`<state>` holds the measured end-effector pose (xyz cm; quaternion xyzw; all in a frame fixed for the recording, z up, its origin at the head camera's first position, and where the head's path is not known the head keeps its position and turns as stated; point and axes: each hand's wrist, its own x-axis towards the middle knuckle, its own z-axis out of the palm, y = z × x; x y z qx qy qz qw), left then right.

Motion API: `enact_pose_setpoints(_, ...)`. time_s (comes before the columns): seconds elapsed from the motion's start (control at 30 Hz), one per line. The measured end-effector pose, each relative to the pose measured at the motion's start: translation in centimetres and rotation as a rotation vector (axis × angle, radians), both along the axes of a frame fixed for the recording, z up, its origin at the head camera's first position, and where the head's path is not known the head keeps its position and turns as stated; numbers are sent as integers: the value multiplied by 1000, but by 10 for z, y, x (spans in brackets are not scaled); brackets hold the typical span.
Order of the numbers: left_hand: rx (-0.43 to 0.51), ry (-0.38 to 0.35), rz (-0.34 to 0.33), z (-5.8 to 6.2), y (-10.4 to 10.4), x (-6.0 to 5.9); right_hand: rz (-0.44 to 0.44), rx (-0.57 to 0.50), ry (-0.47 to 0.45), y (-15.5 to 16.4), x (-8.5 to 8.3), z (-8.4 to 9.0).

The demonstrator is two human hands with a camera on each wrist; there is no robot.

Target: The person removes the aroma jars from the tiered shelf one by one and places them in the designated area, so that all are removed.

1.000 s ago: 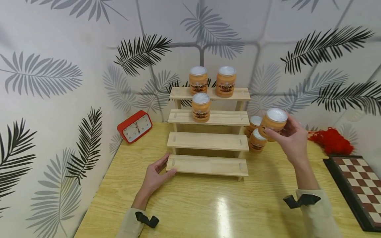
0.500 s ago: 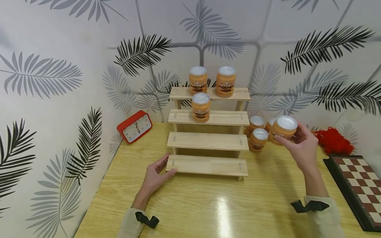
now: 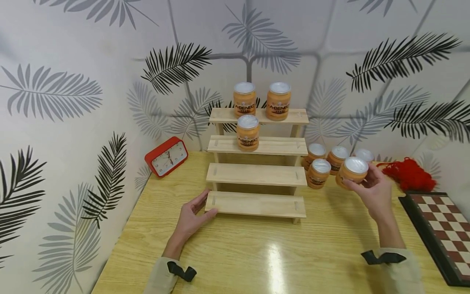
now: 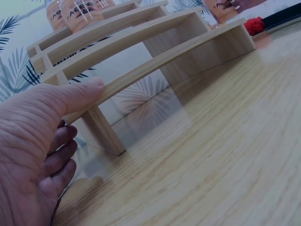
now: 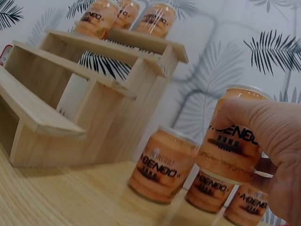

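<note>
Right hand (image 3: 374,192) curled round an orange jar (image 3: 353,171), up off the yellow table (image 3: 257,253), beside four more jars (image 3: 318,173). Left hand (image 3: 191,218) flat, fingers straight, thumb touching the bottom step of the wooden shelf (image 3: 257,204).

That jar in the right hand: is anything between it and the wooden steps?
Yes. Another orange jar stands on the table between the held jar and the stepped wooden shelf. The right hand could probably lift over it; the lower steps are bare.
</note>
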<state>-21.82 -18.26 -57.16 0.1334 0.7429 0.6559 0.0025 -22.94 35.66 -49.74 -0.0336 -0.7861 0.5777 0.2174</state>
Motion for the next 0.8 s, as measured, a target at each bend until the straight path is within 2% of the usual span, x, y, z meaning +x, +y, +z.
enact_pose_setpoints(0.1,-3,2,1,0,0,0,11,-40,12,3,-2,-11)
enact_pose_setpoints(0.43,-9,-1,10,2,1,1,14,-88,-52,8,-11,-39)
enact_pose_setpoints(0.67,1,1,0,1,1,0,34,-244,-20,7,-18,-54)
enact_pose_setpoints(0.8,-5,3,1,2,1,1,24,-205,-38,6,-22,-57)
